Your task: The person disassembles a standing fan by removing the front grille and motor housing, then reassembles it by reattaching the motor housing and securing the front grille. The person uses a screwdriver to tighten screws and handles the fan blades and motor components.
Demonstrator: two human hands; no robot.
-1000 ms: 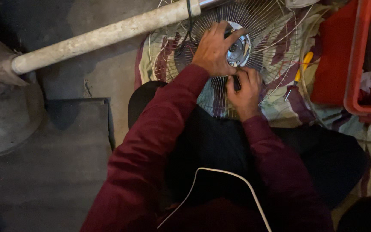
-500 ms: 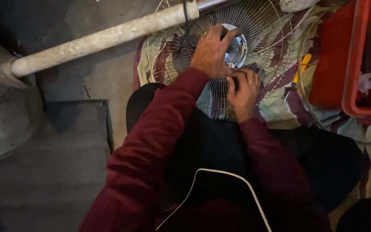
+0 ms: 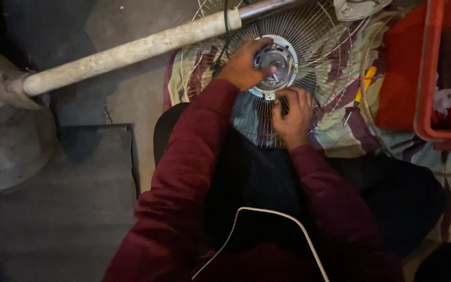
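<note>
- The left hand (image 3: 246,65) lies on the round middle part (image 3: 276,63) of a wire fan guard (image 3: 319,47). Its fingers are curled around the left edge of that middle part, and the thumb presses on the front of it.
- The right hand (image 3: 292,112) is at 6 o'clock from the middle part, just under it. Its fingers are curled tight around something small and dark. I cannot tell what that small thing is.
- The fan guard is a big circle of thin wires. It sits in front of the person's knees, on a cloth (image 3: 335,133) with a purple and green pattern.
- The two hands are very close, with the middle part between them.
- A long pale pole (image 3: 131,52) runs from 9 o'clock up toward 12 o'clock, past the top of the fan guard. A dark cable (image 3: 226,26) hangs across it.
- A yellow-handled screwdriver (image 3: 360,94) lies on the cloth at 3 o'clock from the hands.
- A red crate (image 3: 424,94) stands further out at 3 o'clock. A white rag (image 3: 444,99) is inside it.
- A grey round base (image 3: 6,151) sits on the floor far out at 9 o'clock.
- The person wears dark red sleeves (image 3: 189,172), and a thin white cord (image 3: 267,214) curves across the lap at 6 o'clock.
</note>
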